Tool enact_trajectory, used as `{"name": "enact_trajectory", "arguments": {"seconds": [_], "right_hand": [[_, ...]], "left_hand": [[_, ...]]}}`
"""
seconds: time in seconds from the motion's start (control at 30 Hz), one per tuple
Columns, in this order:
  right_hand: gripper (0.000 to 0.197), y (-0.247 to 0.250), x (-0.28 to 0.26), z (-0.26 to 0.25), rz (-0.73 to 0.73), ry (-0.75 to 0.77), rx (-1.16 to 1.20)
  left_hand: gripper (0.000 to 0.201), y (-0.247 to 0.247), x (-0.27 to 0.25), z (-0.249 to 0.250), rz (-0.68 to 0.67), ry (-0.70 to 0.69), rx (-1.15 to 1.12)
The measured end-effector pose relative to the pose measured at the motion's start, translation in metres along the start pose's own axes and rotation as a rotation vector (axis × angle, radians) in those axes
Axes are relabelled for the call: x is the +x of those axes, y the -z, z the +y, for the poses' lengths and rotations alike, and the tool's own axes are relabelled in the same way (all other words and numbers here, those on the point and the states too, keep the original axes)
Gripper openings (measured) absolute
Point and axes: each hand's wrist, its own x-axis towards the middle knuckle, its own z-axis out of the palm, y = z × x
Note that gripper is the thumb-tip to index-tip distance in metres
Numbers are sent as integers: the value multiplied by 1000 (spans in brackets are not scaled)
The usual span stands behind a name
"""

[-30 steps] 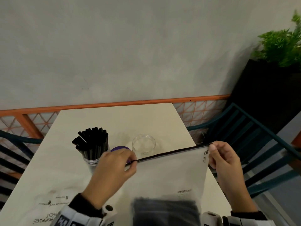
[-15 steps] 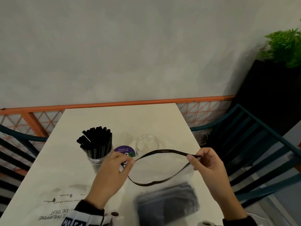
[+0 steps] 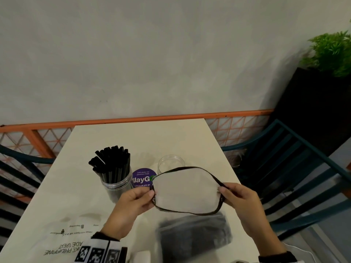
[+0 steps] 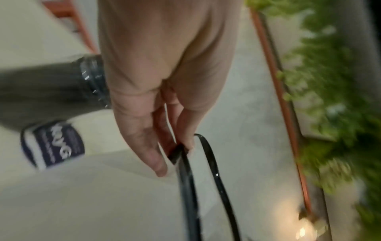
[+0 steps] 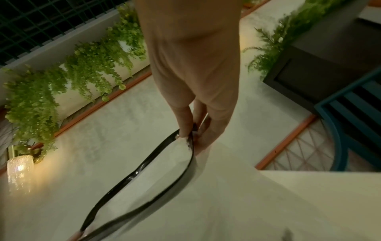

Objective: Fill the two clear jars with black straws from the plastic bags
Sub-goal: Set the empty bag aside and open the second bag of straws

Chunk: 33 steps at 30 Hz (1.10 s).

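Observation:
A clear plastic bag (image 3: 190, 221) with a black zip strip hangs over the table between my hands, its mouth spread into a wide oval. A dark bundle of black straws (image 3: 193, 234) lies in its bottom. My left hand (image 3: 150, 196) pinches the left end of the rim (image 4: 177, 153). My right hand (image 3: 221, 190) pinches the right end (image 5: 189, 135). On the table behind stand a clear jar (image 3: 115, 185) packed with black straws and an empty clear jar (image 3: 171, 164).
A purple round sticker (image 3: 142, 179) lies between the jars. A flat printed plastic bag (image 3: 62, 242) rests at the table's near left. Teal chairs (image 3: 284, 168) flank the table, an orange rail (image 3: 133, 119) runs behind, and a black planter (image 3: 313, 103) stands at the right.
The bag's zip strip, straight and closed a second ago, has been pulled apart into a wide oval. My right hand has moved inward toward the left, and the bag has lowered.

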Motion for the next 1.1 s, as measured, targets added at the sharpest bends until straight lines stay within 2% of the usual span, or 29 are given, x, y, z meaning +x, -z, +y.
{"name": "enact_trajectory", "arguments": {"seconds": [0.1, 0.13, 0.2, 0.23, 0.3, 0.37, 0.43, 0.53, 0.6, 0.63, 0.67, 0.73, 0.83, 0.9, 0.97, 1.03, 1.1], "right_hand": [[18, -10, 1, 6, -145, -127, 97], [19, -14, 0, 3, -195, -185, 171], [15, -16, 0, 0, -263, -340, 426], [15, -14, 1, -4, -271, -427, 587], [29, -8, 3, -9, -260, -568, 854], [43, -2, 7, -9, -234, -580, 908], [48, 1, 6, -11, -277, -513, 838], [24, 1, 2, -14, -344, -353, 544], [17, 1, 1, -8, -351, -198, 153], [13, 0, 1, -6, -317, -114, -40], [10, -2, 2, -6, -239, -38, -197], [12, -3, 4, -5, -88, 47, -350], [15, -3, 4, -8, -76, 10, -199], [18, -3, 2, -12, -103, -80, -15], [18, -5, 3, -15, -142, -190, 169], [18, -8, 5, -14, -195, -278, 300], [18, -15, 6, -12, -249, -346, 393]], "left_hand": [[21, -3, 0, 2, -148, 98, -304], [31, -4, 0, 3, -196, 123, -372], [59, -5, 0, 4, -256, 164, -510], [66, -4, 0, 5, -256, 167, -578], [67, -1, 1, 6, -237, 160, -684], [67, 2, 0, 7, -234, 157, -766], [71, 6, 0, 4, -246, 142, -793], [75, 7, -6, 9, -283, 41, -649], [86, 4, -10, 14, -214, -15, -458], [83, 3, -11, 14, -153, -37, -349], [71, 0, -12, 14, -96, -67, -251], [49, -5, -12, 12, 40, -99, -125], [25, 1, -6, 6, 241, -144, 131], [12, 11, -4, 5, 324, -245, 429], [7, 18, -6, 6, 366, -290, 605], [8, 20, -10, 4, 315, -264, 580], [11, 15, -12, 3, 182, -173, 372]]}}
